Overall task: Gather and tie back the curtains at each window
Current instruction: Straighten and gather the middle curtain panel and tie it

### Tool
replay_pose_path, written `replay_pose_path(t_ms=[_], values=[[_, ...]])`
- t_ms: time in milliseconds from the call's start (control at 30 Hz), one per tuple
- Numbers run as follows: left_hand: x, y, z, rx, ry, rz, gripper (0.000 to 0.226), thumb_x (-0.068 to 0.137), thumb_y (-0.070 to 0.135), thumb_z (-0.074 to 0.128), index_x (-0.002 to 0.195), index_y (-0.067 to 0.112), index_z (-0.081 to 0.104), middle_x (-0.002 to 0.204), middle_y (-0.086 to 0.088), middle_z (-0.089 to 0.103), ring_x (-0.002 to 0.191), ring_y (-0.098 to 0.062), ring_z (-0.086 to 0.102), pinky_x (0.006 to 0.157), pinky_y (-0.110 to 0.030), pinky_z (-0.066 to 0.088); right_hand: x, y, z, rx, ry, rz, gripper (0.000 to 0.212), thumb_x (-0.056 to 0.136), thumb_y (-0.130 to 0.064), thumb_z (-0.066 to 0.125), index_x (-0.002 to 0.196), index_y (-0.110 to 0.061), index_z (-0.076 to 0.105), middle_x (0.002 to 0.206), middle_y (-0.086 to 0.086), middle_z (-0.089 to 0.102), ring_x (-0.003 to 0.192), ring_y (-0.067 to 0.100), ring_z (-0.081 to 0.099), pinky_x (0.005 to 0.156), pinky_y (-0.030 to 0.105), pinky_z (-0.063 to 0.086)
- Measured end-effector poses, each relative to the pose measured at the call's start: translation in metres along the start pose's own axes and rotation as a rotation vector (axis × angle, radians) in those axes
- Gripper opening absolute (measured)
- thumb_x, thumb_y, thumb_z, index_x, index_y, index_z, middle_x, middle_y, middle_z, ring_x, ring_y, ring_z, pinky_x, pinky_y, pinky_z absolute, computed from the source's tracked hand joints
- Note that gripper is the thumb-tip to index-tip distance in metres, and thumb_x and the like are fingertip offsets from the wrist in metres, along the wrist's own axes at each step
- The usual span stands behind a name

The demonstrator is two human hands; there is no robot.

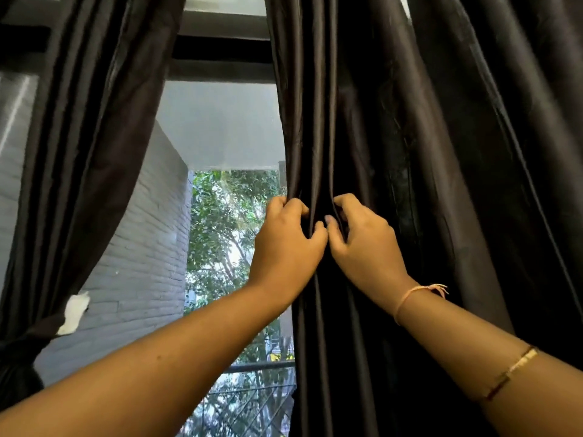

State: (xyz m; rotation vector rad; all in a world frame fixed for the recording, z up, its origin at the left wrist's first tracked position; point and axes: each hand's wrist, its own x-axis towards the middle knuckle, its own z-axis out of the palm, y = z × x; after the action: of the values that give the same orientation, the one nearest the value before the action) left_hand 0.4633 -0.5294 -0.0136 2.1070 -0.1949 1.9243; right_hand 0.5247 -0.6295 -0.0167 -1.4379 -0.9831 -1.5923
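2 bare hands are raised side by side against the inner edge of the right curtain (410, 152), a dark, glossy panel hung in vertical folds over the right half of the view. The left hand (285, 244) is curled round the outermost folds at that edge, with cloth pinched between thumb and fingers. The right hand (362, 244), just beside it and almost touching it at the thumbs, is hooked into the next folds, its fingers bent into the fabric. A thin pink thread band (410, 294) is worn at the right wrist and a gold bangle (511, 370) further up that forearm. The left curtain (88, 137) is held to the left side and drawn narrow at the lower left, where a dark tie (28, 337) is wrapped round it beside a white tag (74, 313). Between the 2 curtains, below the window frame (220, 69), the glass is uncovered; a grey brick wall (151, 247), green trees (220, 222) and a dark railing (262, 365) are seen through it.
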Motion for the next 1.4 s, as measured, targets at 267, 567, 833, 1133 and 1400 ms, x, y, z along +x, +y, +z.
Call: replay_pose_path(t_ms=[267, 567, 833, 1133, 1400], values=[[-0.011, 0.014, -0.013, 0.009, -0.009, 0.098, 0.013, 0.086, 0.022, 0.058, 0.077, 0.012, 0.056, 0.077, 0.002, 0.049, 0.064, -0.016, 0.042, 0.055, -0.025, 0.025, 0.001, -0.013, -0.019, 0.305, -0.024, 0.118, 0.013, 0.087, -0.014, 0.057, 0.079, -0.016, 0.047, 0.055, -0.006, 0.046, 0.05, 0.012, 0.042, 0.055, 0.034, 0.039], [-0.039, 0.018, -0.021, -0.036, -0.122, 0.018, 0.017, 0.086, 0.021, 0.056, 0.088, 0.01, 0.069, 0.075, -0.006, 0.066, 0.065, -0.023, 0.057, 0.056, -0.033, 0.039, -0.001, -0.024, -0.022, 0.41, -0.1, 0.347, 0.033, 0.083, -0.038, 0.065, 0.071, -0.012, 0.049, 0.056, -0.006, 0.044, 0.051, 0.006, 0.039, 0.047, 0.016, 0.032], [-0.073, 0.015, -0.023, -0.189, -0.172, -0.011, 0.019, 0.087, 0.012, 0.053, 0.095, 0.012, 0.071, 0.066, 0.007, 0.058, 0.047, 0.0, 0.045, 0.047, -0.011, 0.029, -0.024, -0.024, -0.028, 0.219, -0.244, 0.404, 0.034, 0.082, -0.022, 0.062, 0.061, -0.014, 0.036, 0.054, -0.003, 0.04, 0.047, 0.01, 0.037, 0.039, 0.017, 0.029], [-0.143, 0.008, -0.02, -0.211, -0.244, -0.138, 0.071, 0.087, 0.004, 0.051, 0.137, 0.045, 0.022, 0.081, -0.002, 0.066, 0.063, -0.012, 0.06, 0.045, -0.011, 0.034, -0.093, -0.038, -0.044, 0.293, -0.271, 0.397, 0.036, 0.084, -0.028, 0.062, 0.059, -0.018, 0.038, 0.051, -0.004, 0.041, 0.047, 0.008, 0.037, 0.047, 0.027, 0.028], [-0.167, 0.004, -0.003, -0.245, -0.316, -0.289, 0.061, 0.092, 0.004, 0.042, 0.146, 0.024, 0.021, 0.114, -0.01, 0.065, 0.097, -0.022, 0.063, 0.073, -0.024, 0.047, -0.135, -0.038, -0.035, 0.352, -0.287, 0.417, 0.033, 0.083, -0.022, 0.063, 0.062, -0.017, 0.038, 0.047, -0.005, 0.04, 0.046, 0.008, 0.037, 0.05, 0.032, 0.034]])
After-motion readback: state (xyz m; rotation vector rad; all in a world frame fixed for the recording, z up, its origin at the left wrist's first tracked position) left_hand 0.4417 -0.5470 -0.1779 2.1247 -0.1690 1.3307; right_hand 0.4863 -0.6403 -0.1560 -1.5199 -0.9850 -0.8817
